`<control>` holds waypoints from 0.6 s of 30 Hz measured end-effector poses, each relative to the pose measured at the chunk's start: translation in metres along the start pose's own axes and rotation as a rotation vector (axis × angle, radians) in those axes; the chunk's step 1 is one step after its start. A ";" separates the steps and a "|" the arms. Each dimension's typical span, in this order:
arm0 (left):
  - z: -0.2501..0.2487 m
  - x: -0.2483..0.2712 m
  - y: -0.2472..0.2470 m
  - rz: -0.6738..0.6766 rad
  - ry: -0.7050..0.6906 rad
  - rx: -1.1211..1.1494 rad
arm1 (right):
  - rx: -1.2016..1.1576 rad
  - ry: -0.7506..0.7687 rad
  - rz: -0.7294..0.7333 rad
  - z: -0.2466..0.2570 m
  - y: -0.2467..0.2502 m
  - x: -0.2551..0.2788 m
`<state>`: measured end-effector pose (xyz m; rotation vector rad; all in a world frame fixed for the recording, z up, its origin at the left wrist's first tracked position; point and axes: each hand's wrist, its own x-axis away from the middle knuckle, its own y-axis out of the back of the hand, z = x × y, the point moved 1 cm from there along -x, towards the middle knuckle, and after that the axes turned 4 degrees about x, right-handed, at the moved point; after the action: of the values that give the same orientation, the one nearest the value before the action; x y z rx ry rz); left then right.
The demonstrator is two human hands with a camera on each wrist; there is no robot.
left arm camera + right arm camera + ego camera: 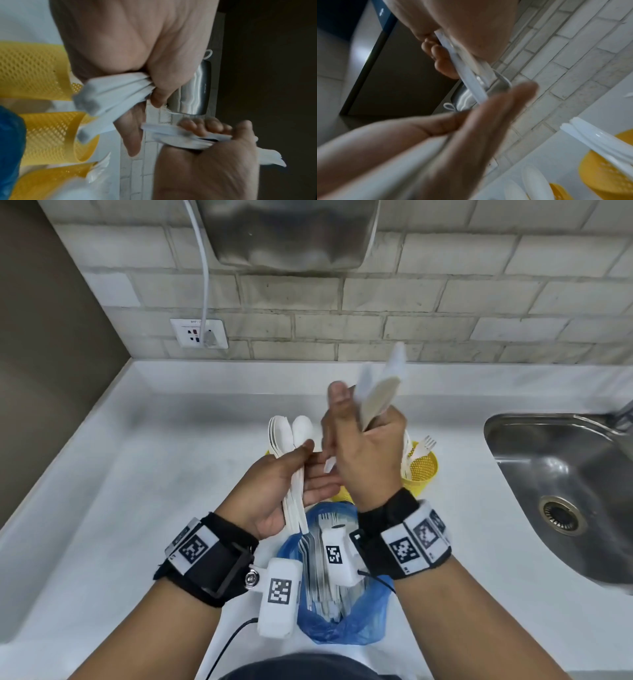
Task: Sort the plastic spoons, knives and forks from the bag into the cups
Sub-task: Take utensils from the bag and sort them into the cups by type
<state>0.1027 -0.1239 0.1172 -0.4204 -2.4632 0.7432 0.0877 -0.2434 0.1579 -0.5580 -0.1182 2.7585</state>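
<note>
My left hand [308, 470] holds a bundle of white plastic spoons [291, 433], bowls pointing up and away, over the counter. Their handles [111, 92] run across my palm. My right hand [366, 419] is raised just right of it and grips a bunch of white cutlery [376, 392]; motion blur hides its kind. Below my wrists lies the blue bag [342, 621], open, with more white cutlery inside. A yellow mesh cup [423, 470] at the right holds forks [426, 445]. Two more yellow cups [51, 135] stand beside it, mostly hidden behind my hands in the head view.
A steel sink [565, 491] is set into the white counter [137, 491] at the right. A tiled wall with a socket [199, 333] and cable runs along the back. A steel appliance [287, 234] hangs on the wall above.
</note>
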 end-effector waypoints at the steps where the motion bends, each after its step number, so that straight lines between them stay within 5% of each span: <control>1: -0.001 -0.001 0.000 0.005 0.001 0.022 | 0.033 -0.014 0.025 -0.005 -0.003 0.002; 9: 0.002 -0.001 0.003 -0.051 -0.034 0.030 | 0.200 -0.093 0.121 -0.027 0.001 0.001; 14: -0.002 0.002 0.007 -0.049 -0.065 -0.009 | 0.390 -0.023 0.061 -0.026 0.019 -0.009; 18: -0.004 0.006 0.011 -0.018 -0.155 -0.184 | 0.333 -0.121 -0.026 -0.024 0.035 -0.020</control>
<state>0.1014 -0.1106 0.1156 -0.4216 -2.6892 0.5625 0.1039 -0.2830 0.1377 -0.2994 0.2987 2.7032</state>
